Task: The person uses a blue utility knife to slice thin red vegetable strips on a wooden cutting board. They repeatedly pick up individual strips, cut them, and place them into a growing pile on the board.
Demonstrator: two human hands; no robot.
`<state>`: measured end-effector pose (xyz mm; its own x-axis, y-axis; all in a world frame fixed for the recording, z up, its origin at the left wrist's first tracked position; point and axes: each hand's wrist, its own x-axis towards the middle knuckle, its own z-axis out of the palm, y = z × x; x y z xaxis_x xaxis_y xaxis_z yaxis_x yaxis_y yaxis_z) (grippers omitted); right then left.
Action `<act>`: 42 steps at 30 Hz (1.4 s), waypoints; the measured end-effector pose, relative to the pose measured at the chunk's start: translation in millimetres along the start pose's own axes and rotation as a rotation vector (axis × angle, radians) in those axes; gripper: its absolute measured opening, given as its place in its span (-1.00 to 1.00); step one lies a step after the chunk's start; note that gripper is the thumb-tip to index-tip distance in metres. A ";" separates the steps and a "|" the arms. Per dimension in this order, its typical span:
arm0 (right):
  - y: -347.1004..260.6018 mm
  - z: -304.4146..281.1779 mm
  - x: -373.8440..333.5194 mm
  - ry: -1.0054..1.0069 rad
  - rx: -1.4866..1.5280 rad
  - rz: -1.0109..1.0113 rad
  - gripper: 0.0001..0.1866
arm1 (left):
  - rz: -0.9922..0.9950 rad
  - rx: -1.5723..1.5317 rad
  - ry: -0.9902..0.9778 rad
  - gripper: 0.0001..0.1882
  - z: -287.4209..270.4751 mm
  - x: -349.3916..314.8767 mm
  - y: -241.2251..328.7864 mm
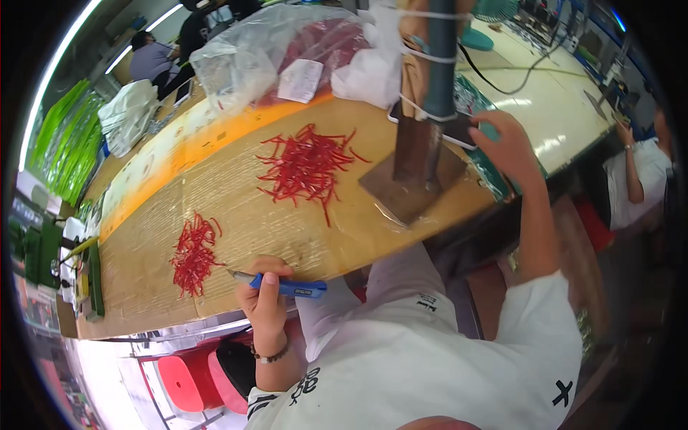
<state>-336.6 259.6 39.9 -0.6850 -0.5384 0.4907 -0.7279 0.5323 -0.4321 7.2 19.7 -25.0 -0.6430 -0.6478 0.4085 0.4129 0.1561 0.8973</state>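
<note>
Blue-handled tool (pixel 301 288) gripped in left hand (pixel 265 301) at the near table edge, metal tip pointing left toward smaller red strip pile (pixel 192 256). Larger red strip pile (pixel 304 166) farther back on brown sheet (pixel 233 204). Right hand (pixel 507 147) beside upright post (pixel 442 79), fingers bent; can't tell if it's holding anything.

The left hand (pixel 264 308) grips a blue-handled tool (pixel 304 289), its pointed tip beside a small pile of red strips (pixel 192 254) on the brown tabletop (pixel 236 236). A larger red pile (pixel 304 165) lies near the metal base (pixel 408 186) of an upright post (pixel 440 79). The right hand (pixel 510 147) is just beside the post, fingers bent.
</note>
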 end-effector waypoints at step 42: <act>36.9 29.2 53.1 -0.380 0.036 -0.173 -0.49 | -0.012 0.194 -0.121 -0.70 2.4 1.0 4.8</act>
<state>-400.6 231.6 27.9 -0.5094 -0.8242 0.2473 -0.8291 0.3932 -0.3975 7.0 21.6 -20.0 -0.7244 -0.5582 0.4044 0.2806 0.2970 0.9127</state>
